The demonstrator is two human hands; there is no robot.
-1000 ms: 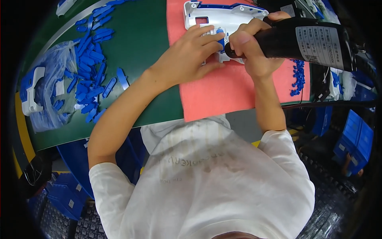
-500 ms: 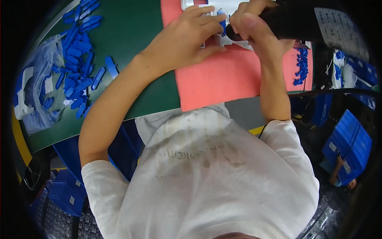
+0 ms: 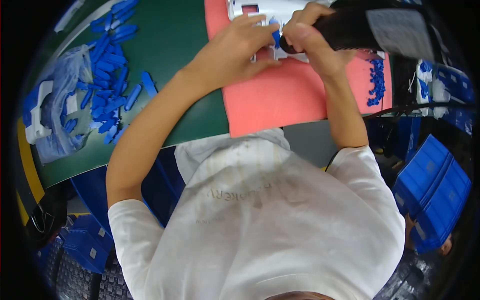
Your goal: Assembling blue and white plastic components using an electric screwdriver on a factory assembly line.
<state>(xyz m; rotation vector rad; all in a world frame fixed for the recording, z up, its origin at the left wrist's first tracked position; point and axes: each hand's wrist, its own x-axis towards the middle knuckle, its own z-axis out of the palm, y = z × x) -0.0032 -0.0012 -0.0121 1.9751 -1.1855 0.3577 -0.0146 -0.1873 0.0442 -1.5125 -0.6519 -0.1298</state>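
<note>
At the top middle, a white plastic housing (image 3: 290, 11) with openings lies on a pink foam mat (image 3: 275, 100). A slim blue plastic piece (image 3: 275, 39) sits in it. My left hand (image 3: 235, 50) bends over the housing's left part and holds it, thumb at its near edge, fingertips beside the blue piece. My right hand (image 3: 316, 42) is wrapped round a thick black hand tool (image 3: 350, 25) with a pale label. The tool's rounded end is just right of the blue piece; its working tip cannot be made out.
Many loose blue plastic pieces (image 3: 107, 75) lie on the green table (image 3: 175, 30) at left, beside a clear plastic bag (image 3: 70, 110). Small blue parts (image 3: 376, 82) line the mat's right side. A black cable (image 3: 420, 106) crosses at right. Another person's hand (image 3: 410, 225) holds blue crates (image 3: 435, 195).
Both hands stay at the housing with little movement. The view has shifted slightly, so the table things appear a bit further right. At the right, the other person's blue crates have tilted.
</note>
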